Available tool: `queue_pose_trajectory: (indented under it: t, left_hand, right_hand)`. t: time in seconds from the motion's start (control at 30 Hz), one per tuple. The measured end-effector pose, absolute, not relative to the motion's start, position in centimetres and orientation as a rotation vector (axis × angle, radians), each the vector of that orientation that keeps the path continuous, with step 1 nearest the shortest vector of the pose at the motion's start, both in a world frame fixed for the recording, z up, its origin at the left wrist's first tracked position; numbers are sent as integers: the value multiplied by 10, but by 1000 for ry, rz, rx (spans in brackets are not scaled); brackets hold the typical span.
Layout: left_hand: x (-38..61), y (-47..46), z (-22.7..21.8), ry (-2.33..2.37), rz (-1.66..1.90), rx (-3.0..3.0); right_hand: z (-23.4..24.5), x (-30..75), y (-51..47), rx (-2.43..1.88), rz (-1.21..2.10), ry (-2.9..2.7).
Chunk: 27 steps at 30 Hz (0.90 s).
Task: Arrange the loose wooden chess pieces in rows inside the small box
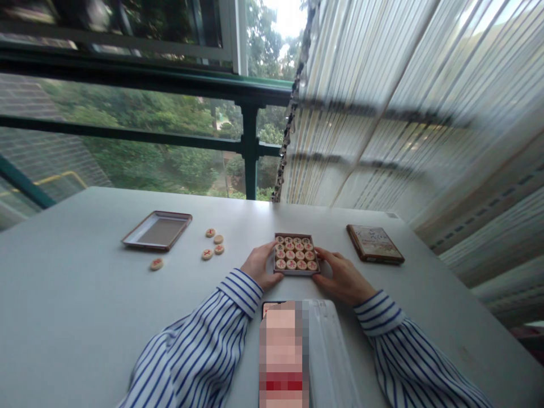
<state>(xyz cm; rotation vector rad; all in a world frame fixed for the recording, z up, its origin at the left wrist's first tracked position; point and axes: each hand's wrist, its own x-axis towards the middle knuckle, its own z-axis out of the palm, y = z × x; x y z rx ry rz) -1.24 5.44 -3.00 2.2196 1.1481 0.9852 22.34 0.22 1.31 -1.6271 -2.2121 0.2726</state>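
Observation:
A shallow box (297, 273) rests on the white table in front of me. It is filled with rows of round wooden Chinese chess pieces (301, 255) bearing red and dark characters. My left hand (260, 267) grips the box's left side, thumb at the near corner. From the right, my right hand (345, 276) holds the opposite side, fingers along the edge and thumb near the front corner. Loose pieces lie to the left, among them a blank-faced one (218, 239) and a red-marked one (157, 264) by itself.
An open box lid or tray (158, 231) lies at the left of the table (76, 294). A closed decorated box (374, 243) sits at the right. Close to me are a pixelated item (284, 357) and a white object (331, 351). Behind stand a green railing (250, 147) and a string curtain (361, 102).

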Motion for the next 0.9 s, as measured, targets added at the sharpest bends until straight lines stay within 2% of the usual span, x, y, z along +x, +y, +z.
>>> queue_pose_trajectory:
  t: [0.57, 0.9]
  left_hand:
    - [-15, 54, -31, 1188, 1034, 2263]
    - [-17, 50, -12, 1396, 1251, 2030]
  right_hand:
    - [12, 218, 1, -1573, 237, -2205]
    - [1, 223, 7, -1616, 211, -1984]
